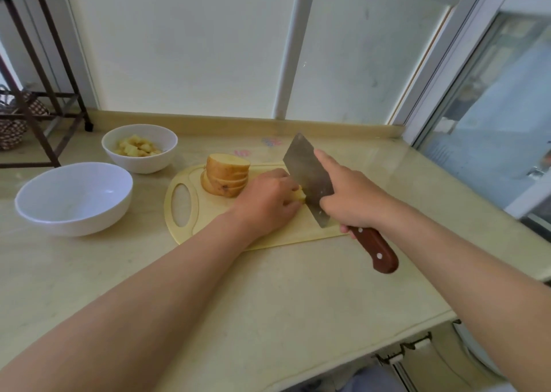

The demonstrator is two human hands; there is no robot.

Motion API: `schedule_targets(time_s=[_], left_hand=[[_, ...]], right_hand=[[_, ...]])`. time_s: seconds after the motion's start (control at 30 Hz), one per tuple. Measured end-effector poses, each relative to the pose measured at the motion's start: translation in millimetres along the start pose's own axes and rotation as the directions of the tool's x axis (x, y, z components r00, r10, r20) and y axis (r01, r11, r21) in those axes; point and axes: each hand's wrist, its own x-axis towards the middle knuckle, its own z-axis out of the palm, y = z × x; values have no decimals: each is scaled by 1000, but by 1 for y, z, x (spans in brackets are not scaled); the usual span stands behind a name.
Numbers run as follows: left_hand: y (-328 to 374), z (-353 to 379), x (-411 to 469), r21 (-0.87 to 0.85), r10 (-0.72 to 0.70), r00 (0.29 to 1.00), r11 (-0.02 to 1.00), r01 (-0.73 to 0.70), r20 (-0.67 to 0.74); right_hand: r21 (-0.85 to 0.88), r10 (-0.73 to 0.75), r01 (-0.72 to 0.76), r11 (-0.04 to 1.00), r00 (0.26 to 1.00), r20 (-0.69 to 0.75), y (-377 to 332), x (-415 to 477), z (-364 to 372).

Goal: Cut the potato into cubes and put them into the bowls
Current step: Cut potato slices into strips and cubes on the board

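Note:
A pale cutting board [185, 233] lies on the counter. On its far side stands a stack of potato slices [227, 179]. My left hand [268, 197] holds down a small potato piece [301, 195] with curled fingers, mostly hiding it. My right hand [351, 195] grips the cleaver [307, 174] by its brown handle, forefinger stretched along the blade, which stands edge-down against the piece. At the left sit two white bowls: the far bowl [139, 160] holds potato cubes [137, 148], the near bowl [74, 209] is bare inside.
A dark metal rack [38, 93] with a woven basket stands at the far left. A window wall runs behind the counter and along the right. The counter's front edge drops off at lower right.

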Motion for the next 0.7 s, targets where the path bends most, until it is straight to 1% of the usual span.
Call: schedule_targets(time_s=[0.1,0.2,0.3,0.37,0.57,0.7], left_hand=[[0,-5,-2,-41,-89,995,995,87,-44],[0,-5,-3,-47,-120,993,992,119,-23],[0,-6,-3,-45,-134,991,990,134,-18],[0,-6,-3,-51,-151,988,987,150,-12],[0,-7,-2,-57,-158,987,986,157,-13],[0,-9,-2,-29,-144,990,989,144,3]], right_hand=[[113,-17,35,993,988,-152,12,-18,15],[100,-72,96,990,972,-226,18,-28,26],[35,-132,144,989,964,-232,21,-28,27],[15,-148,155,988,965,-217,20,-29,26],[5,-133,136,991,977,-165,16,-32,21],[26,-130,134,991,981,-142,15,-32,20]])
